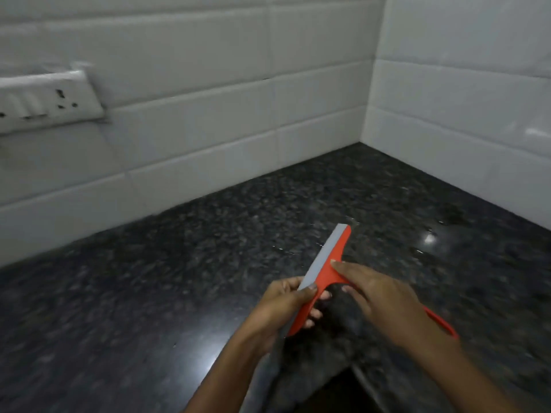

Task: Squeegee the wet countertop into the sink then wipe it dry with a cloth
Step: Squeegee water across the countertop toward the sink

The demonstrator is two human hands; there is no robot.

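An orange squeegee [334, 257] with a grey rubber blade is held in the air above the black speckled granite countertop [167, 287]. My left hand [283, 308] pinches the near end of the blade bar. My right hand [381, 296] grips the handle just behind the bar, and the handle's looped end sticks out past my wrist at the right. The blade points up and to the right, toward the corner. Small wet glints show on the counter to the right of the blade. No sink or cloth is in view.
White tiled walls [208, 114] meet in a corner at the back right. A white switch and socket plate [44, 99] hangs on the left wall. The counter's front edge, with dark space below it, lies at the bottom [343, 389].
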